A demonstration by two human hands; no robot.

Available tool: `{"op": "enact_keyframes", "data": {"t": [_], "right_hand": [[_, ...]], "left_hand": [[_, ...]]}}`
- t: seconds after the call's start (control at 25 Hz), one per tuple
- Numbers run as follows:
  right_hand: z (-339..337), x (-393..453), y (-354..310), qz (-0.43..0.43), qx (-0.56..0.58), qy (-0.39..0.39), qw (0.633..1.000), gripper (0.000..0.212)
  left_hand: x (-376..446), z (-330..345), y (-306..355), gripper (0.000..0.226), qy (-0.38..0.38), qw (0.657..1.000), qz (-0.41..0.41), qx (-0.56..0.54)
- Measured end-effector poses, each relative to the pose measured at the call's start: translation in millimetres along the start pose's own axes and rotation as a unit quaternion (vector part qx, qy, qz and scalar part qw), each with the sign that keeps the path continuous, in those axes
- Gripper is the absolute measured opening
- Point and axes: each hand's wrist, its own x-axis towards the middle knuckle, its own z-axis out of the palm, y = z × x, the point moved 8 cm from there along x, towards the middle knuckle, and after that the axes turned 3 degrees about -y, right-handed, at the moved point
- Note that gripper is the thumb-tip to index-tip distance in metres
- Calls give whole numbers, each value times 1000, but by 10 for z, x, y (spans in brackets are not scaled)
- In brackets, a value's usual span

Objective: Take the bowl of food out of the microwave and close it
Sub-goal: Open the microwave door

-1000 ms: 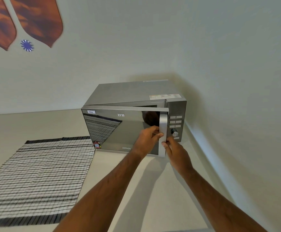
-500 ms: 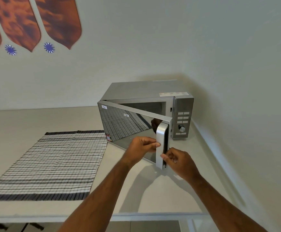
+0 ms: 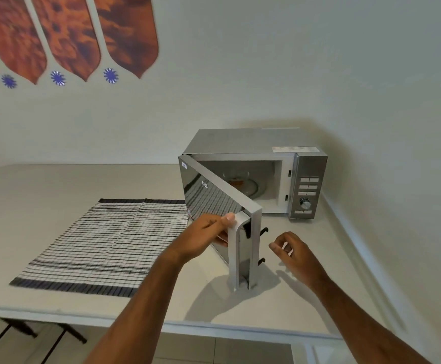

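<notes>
Countertop (image 3: 69, 179) | microwave door (image 3: 214, 198) ajar | left hand (image 3: 206, 237) gripping handle (image 3: 236, 248)

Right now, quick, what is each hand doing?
Left hand: closed on the microwave door handle.
Right hand: empty, fingers loosely curled, apart from the door.

A silver microwave (image 3: 253, 164) is seen at the back right of the pale table (image 3: 82, 179), its door (image 3: 214, 203) swung well open. The door handle (image 3: 234, 248) is held near its top by the left hand (image 3: 206, 237). The right hand (image 3: 293, 249) is held loosely curled, apart from the door. A bowl (image 3: 236, 178) is partly visible inside. A striped cloth (image 3: 109, 243) lies flat left of the door.
</notes>
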Motion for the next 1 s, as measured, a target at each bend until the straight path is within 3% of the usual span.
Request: {"op": "enact_keyframes", "data": {"t": [0.12, 0.28, 0.56, 0.72, 0.88, 1.0], "right_hand": [[137, 38, 19, 10, -18, -26, 999, 23], [282, 109, 62, 14, -32, -60, 998, 23], [343, 364, 192, 30, -148, -46, 988, 59], [383, 473, 252, 32, -202, -63, 977, 66], [395, 572, 261, 25, -221, -71, 972, 67], [386, 640, 242, 19, -240, -75, 968, 68]], "left_hand": [[-163, -265, 167, 83, 54, 996, 31, 61], [-378, -582, 277, 83, 105, 984, 63, 128], [-798, -1102, 205, 79, 193, 969, 40, 150], [-860, -1336, 467, 62, 280, 933, 10, 225], [-588, -1054, 1003, 44, 261, 916, 53, 302], [-187, -537, 1069, 47, 203, 950, 42, 234]]}}
